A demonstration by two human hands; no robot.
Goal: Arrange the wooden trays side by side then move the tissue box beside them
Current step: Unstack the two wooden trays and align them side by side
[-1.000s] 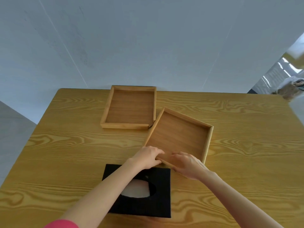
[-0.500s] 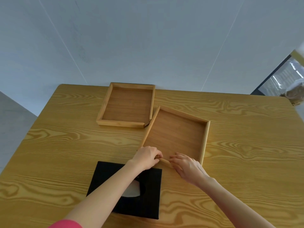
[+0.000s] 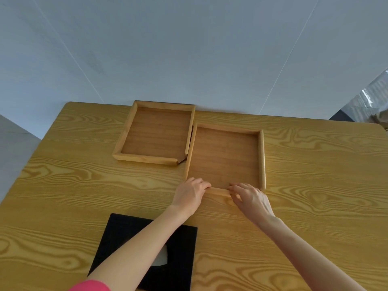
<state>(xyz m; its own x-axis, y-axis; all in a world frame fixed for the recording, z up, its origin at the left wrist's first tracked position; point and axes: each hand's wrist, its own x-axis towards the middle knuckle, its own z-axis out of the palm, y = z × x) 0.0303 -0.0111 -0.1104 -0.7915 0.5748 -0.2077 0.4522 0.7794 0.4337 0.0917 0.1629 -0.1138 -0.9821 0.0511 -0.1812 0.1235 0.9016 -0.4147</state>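
Both hands are meeting on the near rim of the right wooden tray point(image 3: 225, 156), seen from the head camera. Gripping from the left, the left hand point(image 3: 190, 195) is closing its fingers over that tray's near-left corner, the thumb side hidden under the knuckles, so this grip is clenched on the rim. The right hand point(image 3: 249, 197) is pressing curled fingertips point(image 3: 232, 187) against the same rim a little further right; they are touching the wood, though whether this grip is truly wrapped round it or only pushing cannot be told. A short stretch of rim is showing between the two hands.

That tray is lying flat on the surface point(image 3: 315, 185), toward the far edge and slightly right of its middle. Its left wall is lying just beside the right wall of the left wooden tray point(image 3: 156, 136), which is sitting against the far edge, turned a little so that a thin dark wedge is opening between the two near the left tray's near-right corner. The right tray is sitting nearer to the person than its neighbour, so their near rims are not lining up.

Down by the near edge, the black tissue box point(image 3: 184, 255) is lying flat under the left forearm, well apart from both trays, white tissue showing in its opening. A pink sleeve point(image 3: 90, 286) is edging in at the bottom.
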